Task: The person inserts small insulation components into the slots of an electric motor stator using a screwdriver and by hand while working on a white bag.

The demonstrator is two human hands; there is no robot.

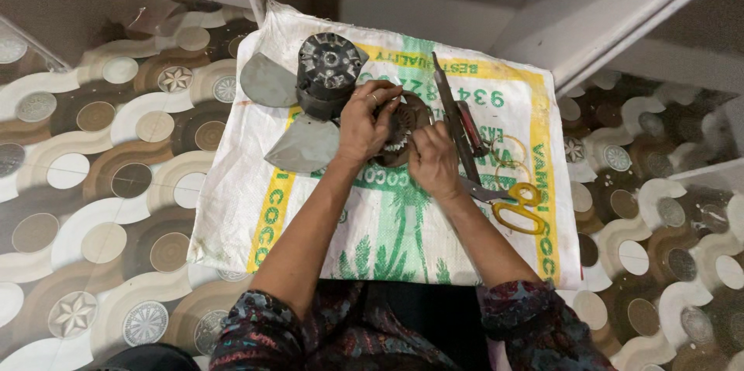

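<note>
A round brown motor stator [404, 129] with a toothed metal core lies on a white woven sack [387, 224] spread on the floor. My left hand [364, 119] grips its upper left rim, fingers curled over the edge. On the stator's lower right side my right hand [432, 160] pinches with closed fingers; what it pinches is hidden. Just left of my left hand stands a dark fan motor housing [328, 72] with grey blades [304, 144].
Right of my hands lie a long dark tool [453, 111], a red-handled tool [471, 127] and yellow-handled scissors [518, 204] on the sack. Patterned tile floor [101, 185] surrounds the sack. A white wall and frame [589, 30] stand behind it.
</note>
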